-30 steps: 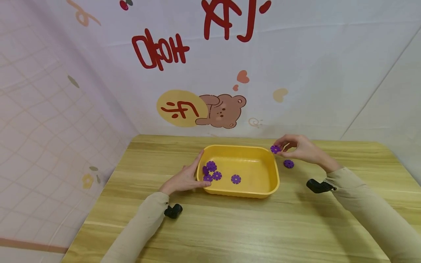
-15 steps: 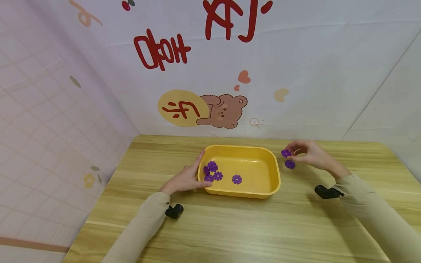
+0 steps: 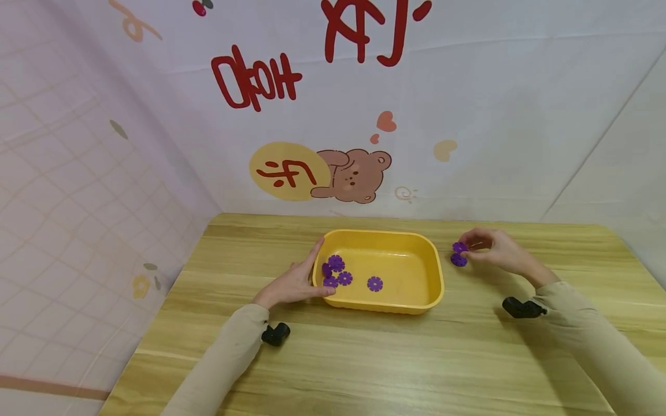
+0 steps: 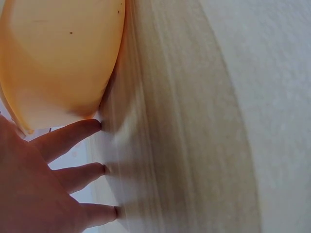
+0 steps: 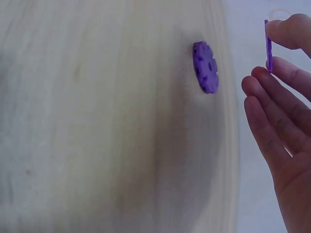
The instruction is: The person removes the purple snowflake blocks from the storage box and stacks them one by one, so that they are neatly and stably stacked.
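— Looks set where?
— On a wood-grain tabletop (image 3: 374, 358), before a backdrop (image 3: 520, 115) with a printed bear (image 3: 356, 176).
— Holds what in the right hand (image 3: 494, 253)?
— A purple snowflake disc (image 3: 460, 247), pinched between thumb and index finger, with the others loosely extended.
— Near anything?
— Near a thick-looking tabletop disc (image 3: 459, 260), perhaps stacked, clear of it in the right wrist view.
— Does what with the left hand (image 3: 291, 284)?
— Touches the left end of the yellow tray (image 3: 406, 268) with straight, spread fingers.
— Gets how far?
— Looks partway, judging by a disc cluster (image 3: 337, 263) and a lone disc (image 3: 374, 283) already inside; leaves the pinched and tabletop ones outside.
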Available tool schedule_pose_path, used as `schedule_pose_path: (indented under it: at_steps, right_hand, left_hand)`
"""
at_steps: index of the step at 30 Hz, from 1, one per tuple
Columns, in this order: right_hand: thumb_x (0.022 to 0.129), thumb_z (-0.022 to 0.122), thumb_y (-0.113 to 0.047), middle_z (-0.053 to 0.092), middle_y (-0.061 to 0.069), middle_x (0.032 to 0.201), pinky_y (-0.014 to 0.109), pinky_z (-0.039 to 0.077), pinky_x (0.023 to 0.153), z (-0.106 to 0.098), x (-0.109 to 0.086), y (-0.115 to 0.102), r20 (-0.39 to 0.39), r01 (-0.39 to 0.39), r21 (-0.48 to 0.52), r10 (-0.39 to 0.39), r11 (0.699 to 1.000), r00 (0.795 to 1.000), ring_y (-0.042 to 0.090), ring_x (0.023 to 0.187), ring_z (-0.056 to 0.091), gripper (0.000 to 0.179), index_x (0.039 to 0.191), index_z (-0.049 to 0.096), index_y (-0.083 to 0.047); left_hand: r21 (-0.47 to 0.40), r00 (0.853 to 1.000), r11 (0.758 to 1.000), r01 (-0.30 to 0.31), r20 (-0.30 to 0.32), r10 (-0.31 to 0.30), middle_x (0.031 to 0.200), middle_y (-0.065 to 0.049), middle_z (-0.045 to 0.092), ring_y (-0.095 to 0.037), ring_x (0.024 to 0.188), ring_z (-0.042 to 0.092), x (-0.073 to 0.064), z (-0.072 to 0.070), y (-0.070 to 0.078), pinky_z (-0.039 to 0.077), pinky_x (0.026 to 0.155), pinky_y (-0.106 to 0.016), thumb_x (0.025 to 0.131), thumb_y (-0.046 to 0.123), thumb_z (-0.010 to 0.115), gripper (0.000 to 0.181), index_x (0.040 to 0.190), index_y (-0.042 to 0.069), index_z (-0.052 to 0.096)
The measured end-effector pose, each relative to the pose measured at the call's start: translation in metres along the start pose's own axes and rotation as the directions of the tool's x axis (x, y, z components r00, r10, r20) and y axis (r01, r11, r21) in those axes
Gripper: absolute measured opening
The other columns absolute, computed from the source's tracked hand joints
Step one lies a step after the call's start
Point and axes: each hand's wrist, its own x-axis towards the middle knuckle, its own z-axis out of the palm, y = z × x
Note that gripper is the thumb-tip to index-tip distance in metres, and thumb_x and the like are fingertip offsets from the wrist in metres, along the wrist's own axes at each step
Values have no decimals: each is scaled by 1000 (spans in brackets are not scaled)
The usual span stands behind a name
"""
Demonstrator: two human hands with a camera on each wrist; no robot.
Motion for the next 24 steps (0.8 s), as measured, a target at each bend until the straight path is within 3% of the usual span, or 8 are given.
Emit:
schedule_pose_path:
  at_steps: [8,13,18,23,24]
  right_hand:
    - [86,74,-8,67,18,107,18,51,81,5,-3,6,37,-82,35,81,996,996,24,97,65,25,107,66,4]
    - [85,73,-3,65,23,107,18,51,82,7,-4,12,43,-76,69,73,995,996,24,98,65,24,106,65,7]
    - [85,72,0,63,25,108,18,52,80,7,-6,16,40,-70,96,66,993,997,18,98,65,24,106,64,9]
    - [84,72,1,62,26,109,20,52,80,7,-6,19,31,-57,86,54,995,998,22,100,64,22,104,65,8]
    - [84,72,2,62,26,109,20,53,80,7,-6,19,30,-49,79,47,996,998,23,100,64,22,104,65,8]
  left_hand:
    - [14,1000,1000,-7,-9,7,158,-11,19,-48,136,26,-1,0,-1,3,112,-60,77,64,70,118,154,31,-13]
    - [16,1000,1000,-18,-8,18,157,-13,21,-47,135,29,-1,0,0,2,112,-60,76,64,70,119,155,25,-10]
    - [13,1000,1000,-17,-8,18,157,-13,22,-46,135,29,0,-1,0,2,112,-60,78,62,71,118,155,28,-11]
    - [6,1000,1000,-9,-7,9,157,-13,22,-45,135,30,1,-1,1,2,112,-59,80,55,73,116,154,32,-14]
    - [-3,1000,1000,-6,-5,6,156,-14,23,-45,131,37,1,-1,1,4,112,-60,80,53,73,116,154,33,-14]
